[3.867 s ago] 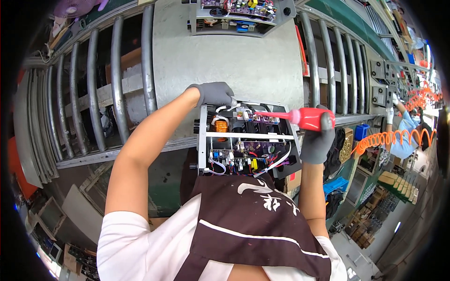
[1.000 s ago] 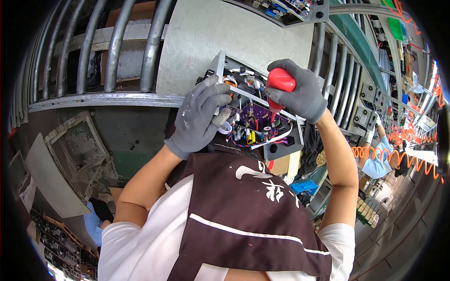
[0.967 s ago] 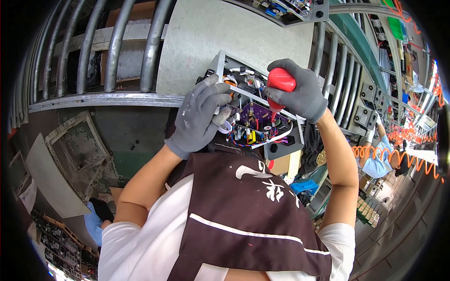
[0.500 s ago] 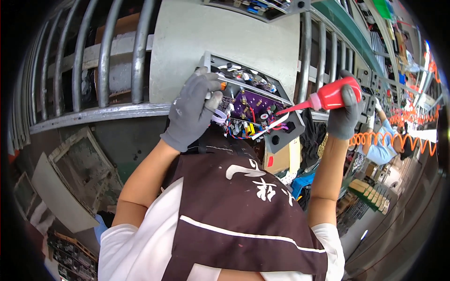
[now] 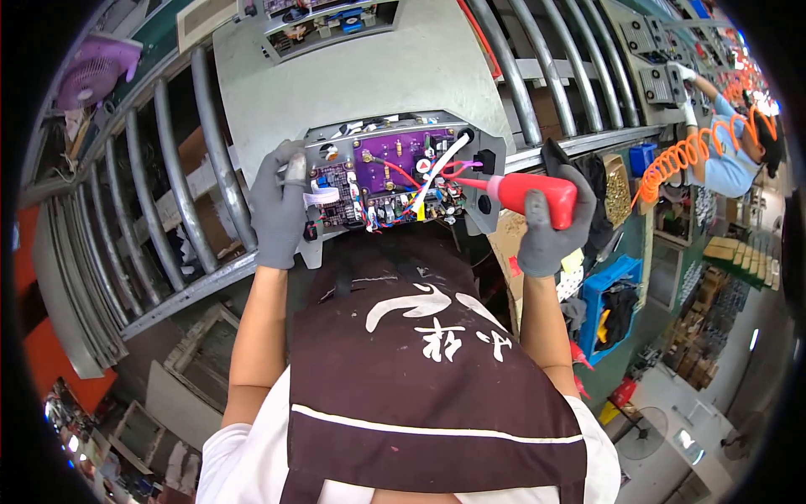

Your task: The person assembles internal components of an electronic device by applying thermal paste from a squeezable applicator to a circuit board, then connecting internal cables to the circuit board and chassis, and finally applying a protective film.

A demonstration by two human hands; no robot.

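Observation:
A grey metal chassis [image 5: 489, 181] stands tilted before me, its open side showing a purple circuit board [image 5: 382, 175], small components and coloured wires. My left hand [image 5: 280, 210], in a grey glove, grips the left end of the chassis with thumb and fingers. In my gloved right hand [image 5: 544, 244] is a red squeeze bottle [image 5: 525, 195], held on its side. Its long thin nozzle [image 5: 470, 181] points left among the wires by a thick white cable [image 5: 438, 172]; whether the tip touches anything, I cannot tell.
Under the chassis lies a pale board [image 5: 428, 76] on metal rollers [image 5: 220, 151]. Another unit [image 5: 332, 32] sits at its far end. At right are a blue crate [image 5: 598, 294], an orange coiled hose [image 5: 672, 172] and a co-worker in light blue [image 5: 729, 164].
The chassis has turned more level, facing me. My left hand has shifted down onto its left end, and the red bottle has come lower, its nozzle nearly horizontal. My view has swung right.

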